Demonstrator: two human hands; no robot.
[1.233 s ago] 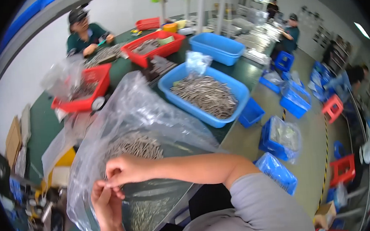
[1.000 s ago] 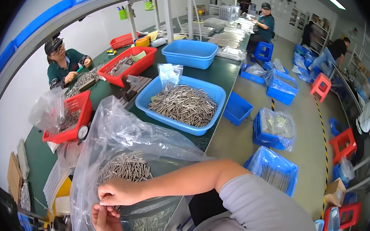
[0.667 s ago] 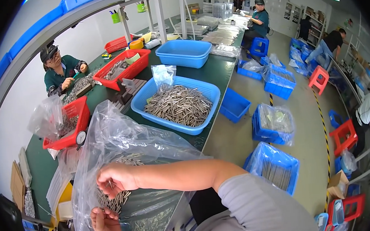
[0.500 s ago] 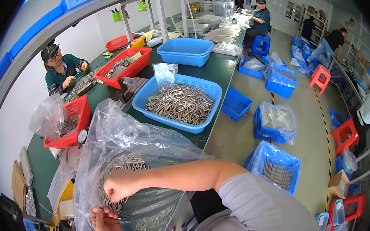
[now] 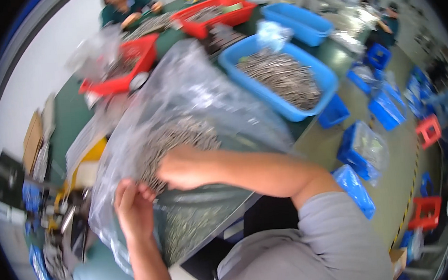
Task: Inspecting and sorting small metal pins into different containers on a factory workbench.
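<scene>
Both hands (image 5: 154, 193) seemingly clutch bag (image 5: 190, 106).

Bright, even overhead light filling room; shadows staying soft. Motion blur smearing whole frame, hands and clear plastic bag (image 5: 191, 121) included. Glare washing out bag's folds. Fisheye bending table edges and blue bins toward rim; black vignette ringing corners. Nothing showing crisp.

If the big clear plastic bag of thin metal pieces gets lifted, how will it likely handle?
The clear bag looks thin and crumpled, so probably floppy and slippery. The metal pieces heaped inside likely make it heavy and sagging. Both hands, left and right, grip it.
</scene>
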